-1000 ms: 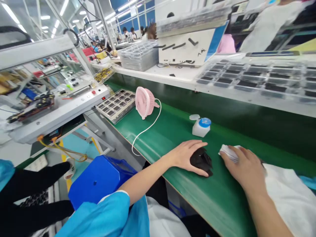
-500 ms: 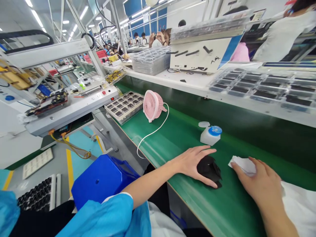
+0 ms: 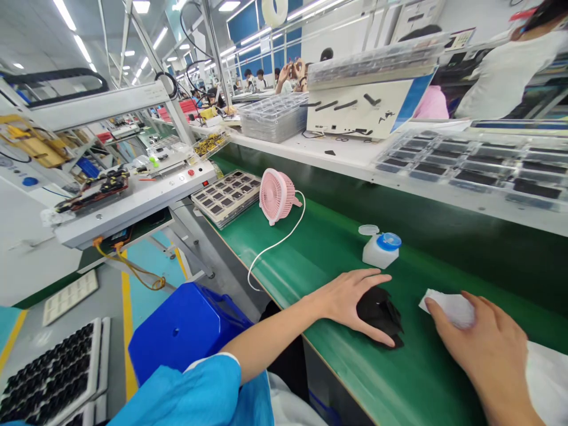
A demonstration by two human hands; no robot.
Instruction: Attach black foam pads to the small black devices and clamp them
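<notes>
A loose pile of thin black pieces [image 3: 380,313] lies on the green bench top. Around its near left side my left hand [image 3: 348,302] is spread, thumb and fingers apart, touching the pile or very close to it. To the right, my right hand [image 3: 486,337] grips a folded white wipe [image 3: 452,309] between thumb and fingers, at the bench surface. Behind the two hands stands a white square bottle [image 3: 379,257] with a blue top, its clear lid flipped up. What the pile's pieces are, I cannot make out.
A pink fan [image 3: 277,196] with a white cable stands left on the bench, beside a tray of dark square parts [image 3: 228,198]. More clear trays [image 3: 479,160] rest on the shelf above. A blue stool [image 3: 186,331] is below left. People sit in the background.
My right hand has shifted slightly to the right and nearer with the white wipe. My left hand stays spread at the black pile. The view has tilted a little.
</notes>
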